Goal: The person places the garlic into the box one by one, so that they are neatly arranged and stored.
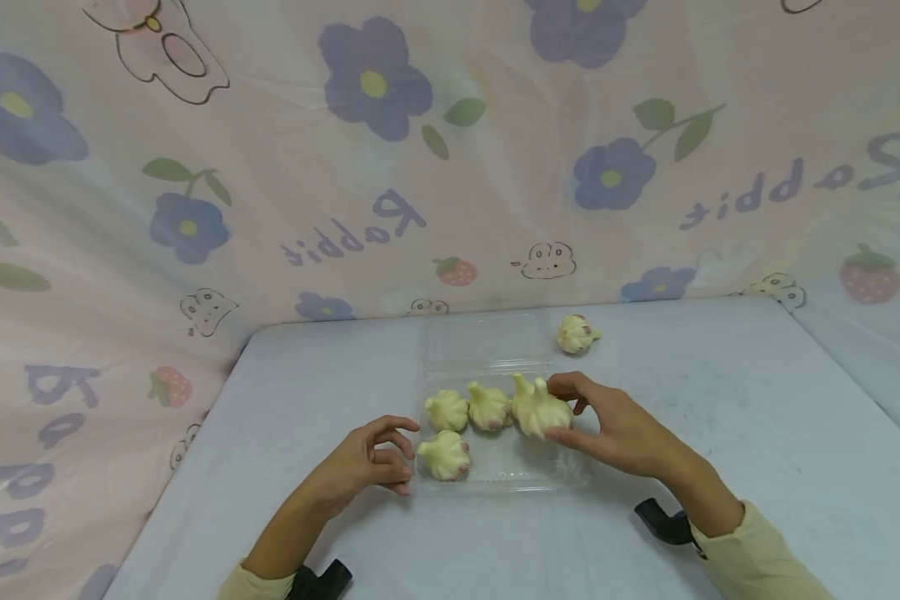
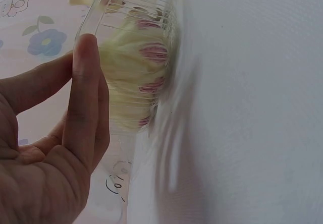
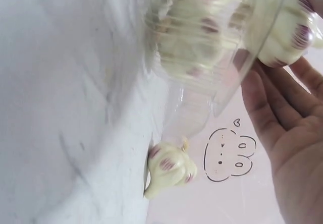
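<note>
A clear plastic clamshell box (image 1: 495,482) lies with its lid (image 1: 483,340) folded back. Inside, garlic bulbs sit at the upper left (image 1: 446,410), the lower left (image 1: 445,456) and the upper middle (image 1: 489,407). My right hand (image 1: 618,429) grips a garlic bulb (image 1: 543,412) between thumb and fingers, over the box's right side. Two stems show there; a second bulb may be hidden behind. Loosely bent, the fingers of my left hand (image 1: 367,462) rest against the left rim. In the left wrist view, a fingertip (image 2: 86,50) meets that rim.
Beyond the box's right corner, a loose garlic bulb (image 1: 576,334) lies near the back edge of the white table (image 1: 720,400). A printed cloth (image 1: 495,183) hangs behind the table. Black wrist mounts (image 1: 663,523) sit under both forearms.
</note>
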Demonstrator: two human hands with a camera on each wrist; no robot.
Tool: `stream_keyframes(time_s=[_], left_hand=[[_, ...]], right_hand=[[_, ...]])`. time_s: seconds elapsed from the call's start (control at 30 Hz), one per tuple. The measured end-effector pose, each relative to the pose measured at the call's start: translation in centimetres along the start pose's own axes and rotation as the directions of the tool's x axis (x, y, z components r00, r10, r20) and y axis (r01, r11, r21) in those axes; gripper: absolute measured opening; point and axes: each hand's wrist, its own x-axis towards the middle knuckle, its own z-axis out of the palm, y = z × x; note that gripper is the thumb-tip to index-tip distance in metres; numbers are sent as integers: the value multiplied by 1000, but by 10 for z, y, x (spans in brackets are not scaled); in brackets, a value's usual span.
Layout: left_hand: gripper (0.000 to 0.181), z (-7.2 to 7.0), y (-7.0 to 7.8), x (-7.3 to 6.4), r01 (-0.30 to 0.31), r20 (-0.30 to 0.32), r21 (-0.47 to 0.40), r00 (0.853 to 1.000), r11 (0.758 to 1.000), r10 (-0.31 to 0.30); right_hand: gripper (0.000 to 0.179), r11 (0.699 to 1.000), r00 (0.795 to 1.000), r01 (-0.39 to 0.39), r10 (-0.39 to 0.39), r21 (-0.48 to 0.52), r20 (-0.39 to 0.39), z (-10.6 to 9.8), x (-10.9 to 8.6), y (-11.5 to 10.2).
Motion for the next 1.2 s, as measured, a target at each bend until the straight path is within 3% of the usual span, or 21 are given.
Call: stream_keyframes(time_s=[0.13,0.5,0.9,1.2], left_hand=[[65,0,0,1,-4,1,11,1000,1000,4],[65,-1,-1,0,-21,10,14,1000,1000,20],[64,-2,-6,-5,25,-14,23,1000,999,-24],[63,0,-3,0,12,-25,42,1000,999,-11]], right_hand=[[57,999,1000,-25,25,23,4,4,1,-3],[60,989,988,-119,109,90,111,29,12,-21],[56,997,990,-81,80,7,119,53,11,-35],[56,995,987,-92,95,-35,126,55,14,-39]])
